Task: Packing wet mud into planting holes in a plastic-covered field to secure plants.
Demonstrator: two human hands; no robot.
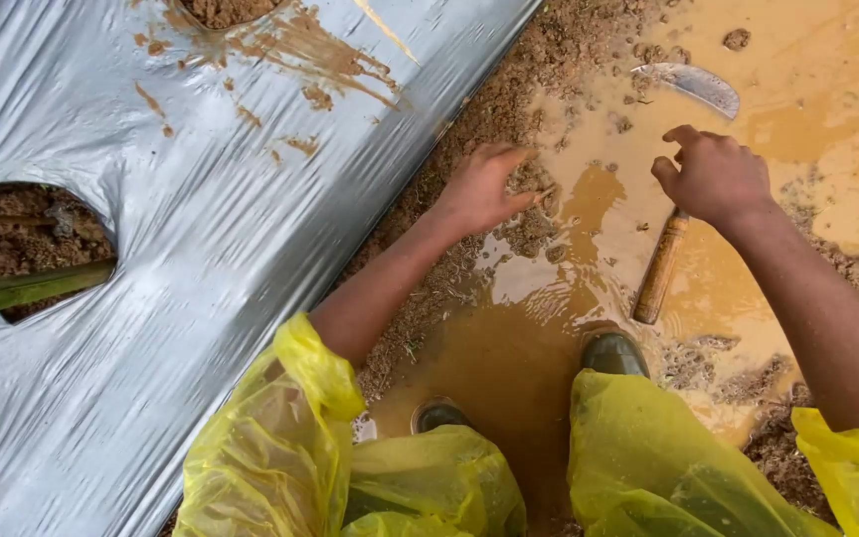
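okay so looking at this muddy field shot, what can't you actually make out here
- Sickle middle: the right hand covers where blade meets wooden handle; grip unclear.
- Left hand fingertips: pressed into wet soil.
- Boots: sunk in brown water, under the yellow raincoat.
- Plant: cut off by the left edge.

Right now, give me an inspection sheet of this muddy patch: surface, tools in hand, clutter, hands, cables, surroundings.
Surface: wet brown soil with a muddy puddle between the hands and the boots.
Job's things: sickle with a curved blade and a wooden handle, lying in the water under the right hand.
Clutter: loose soil clods and mud smears on the sheet.
Hands: left hand pressed flat on the wet soil beside the sheet; right hand over the sickle, fingers curled, grip unclear.
Cables: nothing seen.
Surroundings: silver plastic mulch sheet with round planting holes, a green stalk across one; yellow raincoat; rubber boots.
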